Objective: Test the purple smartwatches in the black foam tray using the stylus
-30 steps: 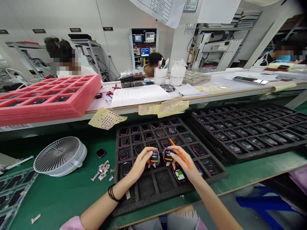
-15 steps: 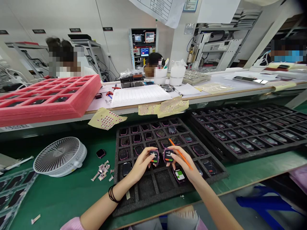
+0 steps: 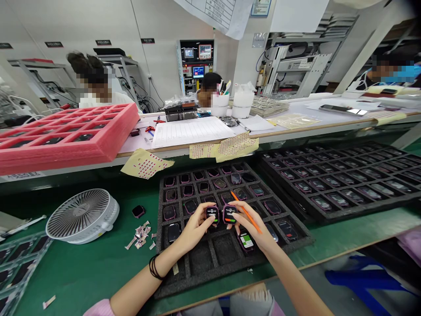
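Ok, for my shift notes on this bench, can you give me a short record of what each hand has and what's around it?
Left hand: holding a smartwatch, screen lit
Right hand: holding a second smartwatch, screen lit, and an orange stick
Below hands: black foam tray, watches in most compartments, a few nearest the person empty
Right: another foam tray full of watches
Left: desk fan on a green mat
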The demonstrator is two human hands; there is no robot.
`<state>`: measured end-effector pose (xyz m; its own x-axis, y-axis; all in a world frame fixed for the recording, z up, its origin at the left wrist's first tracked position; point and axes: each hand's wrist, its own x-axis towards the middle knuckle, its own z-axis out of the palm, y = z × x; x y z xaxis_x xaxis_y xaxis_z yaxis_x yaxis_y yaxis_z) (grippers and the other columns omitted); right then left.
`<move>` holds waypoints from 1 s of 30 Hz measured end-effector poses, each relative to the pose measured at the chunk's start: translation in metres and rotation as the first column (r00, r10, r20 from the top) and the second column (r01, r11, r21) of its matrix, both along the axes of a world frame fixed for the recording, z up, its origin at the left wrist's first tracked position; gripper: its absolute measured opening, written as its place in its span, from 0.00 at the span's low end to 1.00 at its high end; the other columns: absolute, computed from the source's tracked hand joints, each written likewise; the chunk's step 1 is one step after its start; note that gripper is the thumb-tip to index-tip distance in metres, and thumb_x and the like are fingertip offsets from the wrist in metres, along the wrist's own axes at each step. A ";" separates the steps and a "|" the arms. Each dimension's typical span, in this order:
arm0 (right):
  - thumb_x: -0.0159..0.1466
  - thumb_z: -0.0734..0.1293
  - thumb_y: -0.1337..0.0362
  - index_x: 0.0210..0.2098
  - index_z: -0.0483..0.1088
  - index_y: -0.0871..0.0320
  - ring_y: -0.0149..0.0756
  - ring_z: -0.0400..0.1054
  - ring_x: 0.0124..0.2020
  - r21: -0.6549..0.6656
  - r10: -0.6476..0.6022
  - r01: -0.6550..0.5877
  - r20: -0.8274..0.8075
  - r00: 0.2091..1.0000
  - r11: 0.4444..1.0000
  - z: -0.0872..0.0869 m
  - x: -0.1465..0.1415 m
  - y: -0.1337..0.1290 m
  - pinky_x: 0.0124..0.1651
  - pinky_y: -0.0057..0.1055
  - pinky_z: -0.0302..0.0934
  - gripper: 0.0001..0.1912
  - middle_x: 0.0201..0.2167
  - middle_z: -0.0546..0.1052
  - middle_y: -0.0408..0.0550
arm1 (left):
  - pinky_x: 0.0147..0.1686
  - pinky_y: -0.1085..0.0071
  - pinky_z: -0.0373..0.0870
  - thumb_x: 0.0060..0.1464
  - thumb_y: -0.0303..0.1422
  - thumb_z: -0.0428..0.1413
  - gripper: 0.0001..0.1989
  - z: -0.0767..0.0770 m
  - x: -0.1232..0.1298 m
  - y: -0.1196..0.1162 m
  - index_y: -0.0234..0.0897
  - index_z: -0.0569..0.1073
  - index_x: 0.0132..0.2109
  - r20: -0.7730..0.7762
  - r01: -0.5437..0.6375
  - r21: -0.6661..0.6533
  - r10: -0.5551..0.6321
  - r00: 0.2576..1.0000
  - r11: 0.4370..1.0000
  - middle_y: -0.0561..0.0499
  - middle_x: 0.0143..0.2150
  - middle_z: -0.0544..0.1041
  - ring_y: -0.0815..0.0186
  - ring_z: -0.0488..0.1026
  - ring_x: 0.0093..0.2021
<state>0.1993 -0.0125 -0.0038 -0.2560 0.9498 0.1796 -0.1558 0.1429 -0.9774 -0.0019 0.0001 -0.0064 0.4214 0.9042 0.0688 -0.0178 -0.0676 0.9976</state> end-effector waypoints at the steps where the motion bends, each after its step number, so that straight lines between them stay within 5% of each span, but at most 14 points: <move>1: 0.64 0.64 0.55 0.49 0.63 0.55 0.34 0.73 0.28 0.003 0.003 -0.003 0.001 1.000 1.000 -0.001 0.000 0.000 0.21 0.25 0.62 0.16 0.41 0.72 0.51 | 0.35 0.71 0.67 0.58 0.44 0.54 0.22 0.000 0.000 0.000 0.39 0.63 0.55 -0.001 0.002 0.001 -0.002 1.000 1.000 0.47 0.47 0.71 0.65 0.70 0.40; 20: 0.63 0.66 0.55 0.50 0.63 0.54 0.33 0.73 0.28 -0.009 0.029 -0.028 0.030 0.999 1.000 -0.011 -0.001 0.003 0.21 0.24 0.63 0.18 0.42 0.72 0.51 | 0.33 0.72 0.64 0.60 0.41 0.52 0.19 0.002 -0.001 -0.002 0.39 0.63 0.55 -0.109 0.011 0.027 -0.008 0.994 1.000 0.46 0.49 0.72 0.65 0.72 0.39; 30: 0.63 0.67 0.55 0.50 0.63 0.54 0.33 0.73 0.29 -0.022 0.040 -0.039 0.044 0.998 0.999 -0.007 -0.002 0.002 0.21 0.24 0.64 0.18 0.40 0.72 0.49 | 0.42 0.67 0.68 0.61 0.43 0.50 0.19 -0.001 -0.003 -0.002 0.39 0.63 0.55 -0.181 0.050 0.065 -0.038 0.983 0.997 0.46 0.48 0.71 0.63 0.71 0.42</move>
<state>0.1978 -0.0105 -0.0104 -0.3003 0.9424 0.1470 -0.1168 0.1166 -0.9863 -0.0044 -0.0022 -0.0077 0.4717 0.8804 0.0502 0.1563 -0.1395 0.9778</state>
